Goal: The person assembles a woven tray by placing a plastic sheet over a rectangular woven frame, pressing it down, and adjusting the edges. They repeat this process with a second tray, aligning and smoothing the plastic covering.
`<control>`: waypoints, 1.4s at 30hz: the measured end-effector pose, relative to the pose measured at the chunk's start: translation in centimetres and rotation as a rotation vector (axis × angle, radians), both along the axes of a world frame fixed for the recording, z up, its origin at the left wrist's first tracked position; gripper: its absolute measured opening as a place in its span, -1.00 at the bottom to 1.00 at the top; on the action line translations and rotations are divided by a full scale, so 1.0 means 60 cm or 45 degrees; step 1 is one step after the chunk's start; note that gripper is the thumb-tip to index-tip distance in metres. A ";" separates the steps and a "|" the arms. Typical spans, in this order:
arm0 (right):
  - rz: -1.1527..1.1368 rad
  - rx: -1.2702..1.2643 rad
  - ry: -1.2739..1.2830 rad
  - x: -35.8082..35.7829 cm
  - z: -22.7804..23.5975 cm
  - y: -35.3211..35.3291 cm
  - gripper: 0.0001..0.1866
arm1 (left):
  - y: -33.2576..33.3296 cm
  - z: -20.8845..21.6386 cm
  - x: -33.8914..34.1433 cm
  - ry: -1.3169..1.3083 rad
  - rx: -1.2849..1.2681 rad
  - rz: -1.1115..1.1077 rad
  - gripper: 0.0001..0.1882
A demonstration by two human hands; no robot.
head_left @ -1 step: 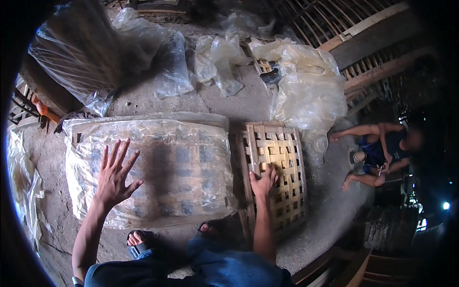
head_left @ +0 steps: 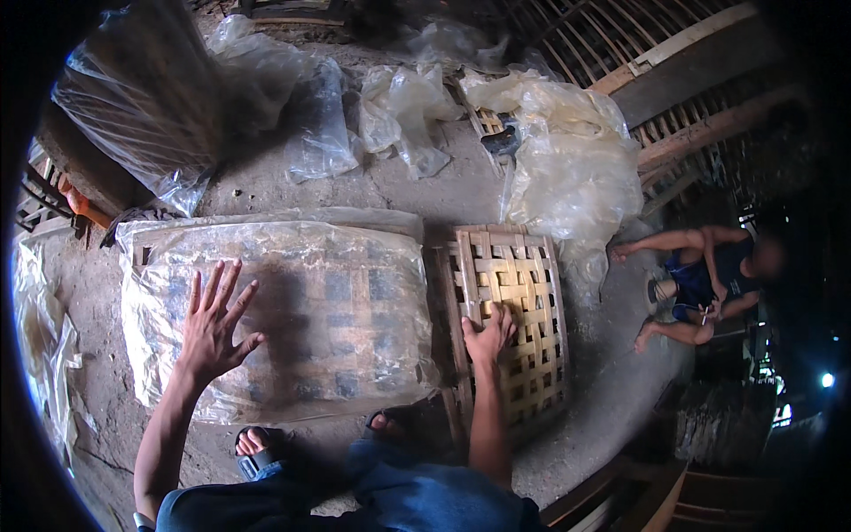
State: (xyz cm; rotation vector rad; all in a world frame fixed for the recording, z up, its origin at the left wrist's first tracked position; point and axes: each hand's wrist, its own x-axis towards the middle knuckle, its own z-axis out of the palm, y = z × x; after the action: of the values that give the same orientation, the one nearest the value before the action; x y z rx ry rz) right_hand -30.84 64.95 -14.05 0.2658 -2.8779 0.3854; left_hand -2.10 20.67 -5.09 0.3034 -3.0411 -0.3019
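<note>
My left hand, open with its fingers spread, is over a rectangular, woven-looking panel wrapped in cloudy plastic sheeting. I cannot tell whether it touches the plastic. Blurry dark squares show through the sheet. To the right lies a woven bamboo tray with a slatted frame and open gaps. My right hand is on its left part, with fingers bent over the weave and the thumb apart on the left side. The fingertips are partly hidden.
Crumpled plastic sheets lie beyond the tray and along the back. A plastic-wrapped stack stands at far left. A person sits at the right. My sandalled feet are close to the wrapped panel's near edge.
</note>
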 end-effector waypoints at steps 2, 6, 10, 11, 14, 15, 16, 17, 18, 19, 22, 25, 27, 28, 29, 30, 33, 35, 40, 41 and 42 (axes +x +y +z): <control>-0.030 0.009 -0.055 -0.010 0.010 -0.024 -0.29 | -0.015 -0.034 0.003 -0.058 -0.020 0.017 -0.12; -0.043 -0.002 -0.029 -0.013 0.011 -0.016 -0.38 | -0.018 -0.057 0.004 -0.016 -0.074 -0.012 -0.10; -0.029 -0.078 -0.002 -0.018 0.016 -0.014 -0.50 | -0.017 -0.051 0.002 -0.058 -0.049 -0.013 -0.09; -0.028 -0.102 0.006 -0.017 0.020 -0.016 -0.53 | -0.017 -0.049 0.003 -0.080 -0.043 -0.015 -0.08; -0.041 -0.138 0.054 -0.024 0.047 -0.012 -0.55 | -0.015 -0.050 0.000 -0.080 -0.040 -0.016 -0.07; -0.035 -0.161 0.053 -0.027 0.058 -0.010 -0.55 | -0.016 -0.049 0.001 -0.079 -0.048 -0.015 -0.07; -0.038 -0.188 0.014 -0.030 0.068 -0.010 -0.56 | -0.017 -0.049 0.003 -0.078 -0.054 -0.016 -0.07; -0.040 -0.215 -0.024 -0.034 0.077 -0.011 -0.57 | -0.019 -0.049 0.004 -0.078 -0.060 -0.016 -0.07; -0.044 -0.238 -0.057 -0.039 0.088 -0.007 -0.58 | -0.019 -0.051 0.005 -0.055 -0.061 -0.012 -0.08; -0.034 -0.246 -0.056 -0.042 0.097 -0.004 -0.59 | -0.020 -0.053 0.007 -0.032 -0.062 -0.008 -0.08; 0.034 -0.333 -0.031 -0.056 0.118 0.020 -0.61 | -0.016 -0.051 0.003 -0.013 -0.023 -0.005 -0.09; 0.061 -0.460 -0.057 -0.068 0.140 0.039 -0.62 | -0.016 -0.049 0.002 -0.028 -0.009 -0.008 -0.07; 0.102 -0.490 -0.089 -0.075 0.156 0.051 -0.61 | -0.016 -0.050 0.002 -0.029 -0.015 -0.011 -0.06; 0.111 -0.584 -0.122 -0.081 0.163 0.056 -0.61 | -0.016 -0.051 0.001 -0.024 -0.019 -0.014 -0.06; 0.121 -0.678 -0.155 -0.087 0.170 0.061 -0.62 | -0.016 -0.052 0.000 -0.018 -0.021 -0.016 -0.06; 0.144 -0.671 -0.173 -0.085 0.189 0.057 -0.64 | -0.015 -0.052 0.001 -0.020 -0.026 -0.018 -0.06; 0.135 -0.664 -0.237 -0.077 0.238 0.033 -0.71 | -0.017 -0.048 0.005 -0.031 -0.030 -0.017 -0.07; 0.150 -0.791 -0.292 -0.083 0.261 0.033 -0.75 | -0.017 -0.047 0.004 -0.041 -0.008 -0.015 -0.08; 0.156 -0.834 -0.335 -0.068 0.338 0.003 -0.69 | -0.017 -0.047 0.004 -0.025 0.010 -0.005 -0.10; 0.170 -0.843 -0.364 -0.068 0.350 -0.001 -0.69 | -0.018 -0.049 0.004 -0.014 0.003 -0.006 -0.10; 0.180 -0.849 -0.397 -0.059 0.374 -0.013 -0.69 | -0.016 -0.047 0.004 -0.012 0.019 -0.008 -0.11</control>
State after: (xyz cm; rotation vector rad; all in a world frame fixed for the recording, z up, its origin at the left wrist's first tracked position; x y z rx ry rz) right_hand -34.36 64.18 8.37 0.3040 -2.8105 1.4778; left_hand -1.85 19.71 -7.94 0.2970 -3.0507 -0.3248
